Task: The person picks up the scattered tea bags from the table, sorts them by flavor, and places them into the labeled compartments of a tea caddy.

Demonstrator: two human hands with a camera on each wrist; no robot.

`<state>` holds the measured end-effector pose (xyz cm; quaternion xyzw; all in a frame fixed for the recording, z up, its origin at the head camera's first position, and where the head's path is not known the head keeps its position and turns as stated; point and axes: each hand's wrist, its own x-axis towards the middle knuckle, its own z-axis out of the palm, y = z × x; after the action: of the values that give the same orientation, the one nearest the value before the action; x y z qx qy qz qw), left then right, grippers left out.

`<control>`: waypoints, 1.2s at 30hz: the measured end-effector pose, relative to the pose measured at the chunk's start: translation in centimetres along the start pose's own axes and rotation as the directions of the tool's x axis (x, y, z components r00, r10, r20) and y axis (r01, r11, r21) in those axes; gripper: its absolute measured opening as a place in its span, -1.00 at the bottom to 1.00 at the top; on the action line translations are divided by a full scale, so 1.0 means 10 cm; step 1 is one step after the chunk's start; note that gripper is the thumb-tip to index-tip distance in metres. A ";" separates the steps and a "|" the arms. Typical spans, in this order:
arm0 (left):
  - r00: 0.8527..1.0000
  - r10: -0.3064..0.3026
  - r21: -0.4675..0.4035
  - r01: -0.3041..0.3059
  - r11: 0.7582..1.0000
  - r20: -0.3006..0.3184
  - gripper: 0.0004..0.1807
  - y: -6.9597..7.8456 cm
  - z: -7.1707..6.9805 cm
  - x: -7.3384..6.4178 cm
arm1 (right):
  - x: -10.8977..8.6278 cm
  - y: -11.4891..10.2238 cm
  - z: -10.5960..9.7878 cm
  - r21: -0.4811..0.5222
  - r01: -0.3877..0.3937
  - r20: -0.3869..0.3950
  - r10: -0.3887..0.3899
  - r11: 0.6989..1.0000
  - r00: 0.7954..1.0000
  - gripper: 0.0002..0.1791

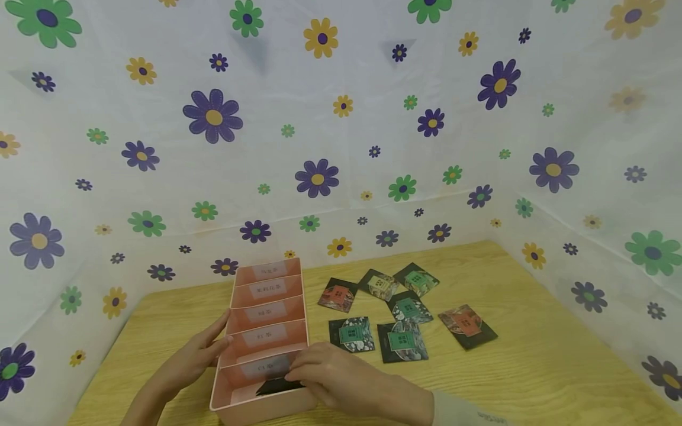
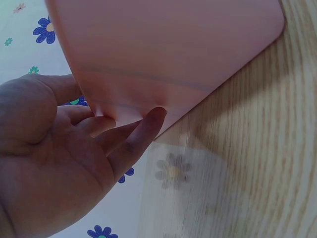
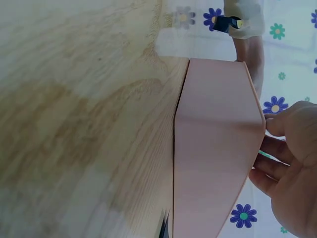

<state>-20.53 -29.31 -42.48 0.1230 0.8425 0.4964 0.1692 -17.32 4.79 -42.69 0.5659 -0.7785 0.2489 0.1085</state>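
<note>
A long pink divided box (image 1: 266,408) stands on the table with paper labels on its dividers. My left hand (image 1: 194,358) holds its left wall, thumb at the rim; in the left wrist view the fingertips press the outer face of the pink wall (image 2: 168,49). Over the right rim reaches my right hand (image 1: 341,378), its bent fingers in the nearest compartment. They pinch the right end of a black sachet (image 1: 277,386), which lies low in that compartment. In the right wrist view the fingers (image 3: 270,168) pass behind the rim, hiding their tips.
Right of the box, several flat sachets lie on the wooden table (image 1: 533,367): red-labelled ones (image 1: 338,294), a yellow-labelled one (image 1: 378,284) and green-labelled ones (image 1: 402,342). A flower-patterned white cloth (image 1: 373,77) hangs behind and on both sides.
</note>
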 end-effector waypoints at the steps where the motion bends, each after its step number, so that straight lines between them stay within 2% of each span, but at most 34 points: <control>1: 1.000 0.001 0.001 -0.001 1.000 0.000 -0.23 0.00 0.00 0.00 | -0.01 0.00 -0.01 0.029 -0.013 -0.004 0.013 0.999 1.000 -0.73; 4: 1.000 0.003 0.003 -0.003 1.000 -0.001 -0.23 -0.01 0.00 0.00 | -0.05 0.00 -0.06 0.129 -0.084 -0.001 0.085 0.988 0.996 -0.69; 9: 1.000 -0.003 0.007 0.003 1.000 -0.017 -0.23 -0.02 0.00 0.01 | -0.14 0.04 -0.19 0.279 -0.222 0.002 0.231 0.934 0.973 -0.58; 16: 1.000 0.006 -0.001 -0.006 1.000 -0.012 -0.24 -0.02 0.01 0.00 | -0.35 0.22 -0.45 0.304 -0.294 -0.085 0.333 0.906 0.939 -0.53; 25: 1.000 0.015 -0.014 -0.015 1.000 -0.015 -0.24 -0.03 0.01 0.00 | -0.67 0.53 -0.76 0.300 -0.440 -0.085 0.483 0.846 0.871 -0.47; 29: 1.000 0.012 -0.010 -0.012 1.000 -0.008 -0.23 -0.01 0.01 0.00 | -0.85 0.65 -0.90 0.308 -0.502 -0.085 0.549 0.808 0.831 -0.45; 31: 1.000 0.007 -0.008 -0.008 1.000 -0.006 -0.23 -0.01 0.00 0.00 | -0.95 0.71 -0.98 0.325 -0.539 -0.070 0.588 0.777 0.806 -0.43; 36: 1.000 0.011 -0.001 -0.011 1.000 0.000 -0.22 0.01 -0.01 -0.01 | -1.21 0.86 -1.17 0.318 -0.611 -0.064 0.659 0.725 0.749 -0.40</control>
<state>-20.49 -29.36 -42.38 0.1278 0.8416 0.4975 0.1666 -22.64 22.80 -40.41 0.2495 -0.8700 0.4252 0.0029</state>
